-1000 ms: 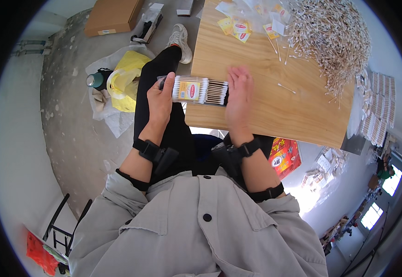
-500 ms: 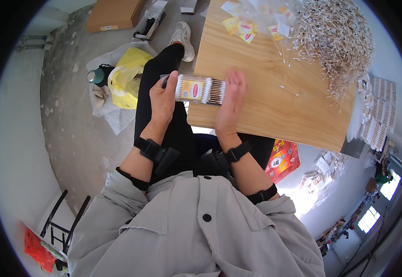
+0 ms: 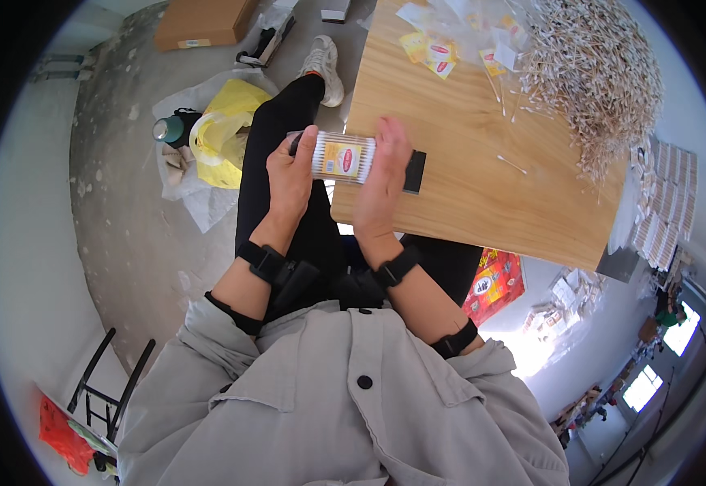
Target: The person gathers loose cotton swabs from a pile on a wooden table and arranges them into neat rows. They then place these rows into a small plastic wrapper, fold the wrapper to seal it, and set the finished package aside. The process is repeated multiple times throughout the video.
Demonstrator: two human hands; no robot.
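Note:
My left hand (image 3: 290, 172) grips a clear plastic pack of cotton swabs (image 3: 342, 157) at its left end, thumb on top. White swab tips line both sides of a yellow, white and red label in the pack. Against the pack's right end lies my right hand (image 3: 382, 174), its fingers stretched out and held together. Its thumb is hidden. Just right of it a flat black piece (image 3: 415, 172) shows over the table edge; what it is I cannot tell. Both hands are above my lap, near the table's left edge.
The wooden table (image 3: 466, 186) bears a big heap of loose cotton swabs (image 3: 596, 77), yellow label cards (image 3: 438, 57) and one stray swab (image 3: 512, 164). On the floor at left are a yellow bag (image 3: 227, 130), a green-capped bottle (image 3: 168, 129) and a cardboard box (image 3: 203, 23).
My right hand has moved left against the pack, and the swabs that stuck out of its right end no longer show. The black piece has come into sight beside that hand.

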